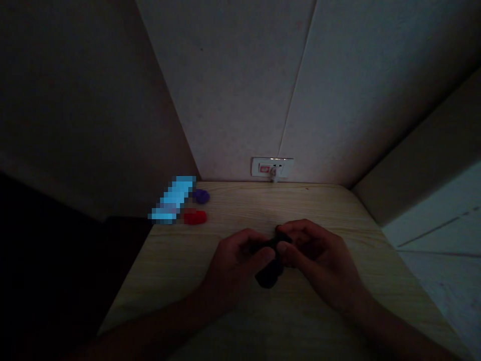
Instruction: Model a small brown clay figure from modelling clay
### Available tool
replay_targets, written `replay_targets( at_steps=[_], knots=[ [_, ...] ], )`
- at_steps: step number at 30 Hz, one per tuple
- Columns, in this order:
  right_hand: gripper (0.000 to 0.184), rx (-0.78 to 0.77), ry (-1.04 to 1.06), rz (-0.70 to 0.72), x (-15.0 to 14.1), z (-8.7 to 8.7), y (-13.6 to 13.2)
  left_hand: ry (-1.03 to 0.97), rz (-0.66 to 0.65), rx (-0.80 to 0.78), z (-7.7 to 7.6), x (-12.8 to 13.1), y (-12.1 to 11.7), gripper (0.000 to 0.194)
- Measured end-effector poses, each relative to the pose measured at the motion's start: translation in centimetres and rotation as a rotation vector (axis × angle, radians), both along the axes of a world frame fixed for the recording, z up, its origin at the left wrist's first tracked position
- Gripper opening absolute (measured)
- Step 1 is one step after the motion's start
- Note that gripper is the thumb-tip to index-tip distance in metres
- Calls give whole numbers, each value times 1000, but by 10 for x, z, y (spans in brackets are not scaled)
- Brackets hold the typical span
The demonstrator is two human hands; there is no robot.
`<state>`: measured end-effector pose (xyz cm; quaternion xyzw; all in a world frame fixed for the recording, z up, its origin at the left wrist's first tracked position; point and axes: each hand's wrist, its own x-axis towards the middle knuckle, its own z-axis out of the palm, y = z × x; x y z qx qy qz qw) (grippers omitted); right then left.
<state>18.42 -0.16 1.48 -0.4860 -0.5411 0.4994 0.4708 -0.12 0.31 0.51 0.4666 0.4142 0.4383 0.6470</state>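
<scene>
Left hand [235, 263] and right hand [325, 263] are set close together, and one black object [267, 277] is pinched between the thumbs and fingers of both. It is held directly in front of the socket panel [272, 166], on the person's side of it, above the pale wood-grained desk [338, 205]; whether the desk is touched by it cannot be told. Its upper part is partly covered by the fingers, its rounded lower end is left exposed below them, and its finer details are lost in the dim light. A clear plug [274, 173] is seated in the panel, beside a red switch [264, 169]. To the left of the panel, a purple item [203, 196] is seen on the desk, with a red item [195, 217] nearer the person. Farther left of the panel, a bright blue slab [174, 199] is blurred into blocks.
</scene>
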Motion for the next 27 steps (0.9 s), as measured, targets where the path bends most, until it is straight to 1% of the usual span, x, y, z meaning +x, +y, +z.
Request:
replay_targets(
  at_steps=[2,5,6,7,9,12,17,19,21,23,27],
  knots=[
    [38,24,-17,5,-4,0,-3,37,39,5,-1,1,1,21],
    [64,36,-80,29,-9,-3,-9,59,97,6,-2,2,0,21],
    [69,49,-116,28,-10,-5,-10,53,102,1,-2,3,-1,21],
    [69,66,-149,20,-10,-7,-11,44,103,-6,-1,3,-2,21],
    [60,98,-189,4,-10,-11,-11,35,106,-17,-1,4,-4,20],
    [46,121,-189,5,-8,-14,-8,16,115,-54,0,3,-4,20],
    [31,76,-85,52,-7,-8,-6,-122,72,-134,-2,2,0,22],
    [25,93,-92,53,-6,-7,-5,-155,70,-160,-5,1,2,20],
    [23,151,-134,35,-3,-8,-4,-179,58,-183,-8,0,3,21],
    [23,244,-188,1,0,-11,-3,-189,53,-192,-12,-1,3,24],
    [21,448,-319,-79,6,-14,2,-177,96,-200,-14,1,4,28]
  ],
)
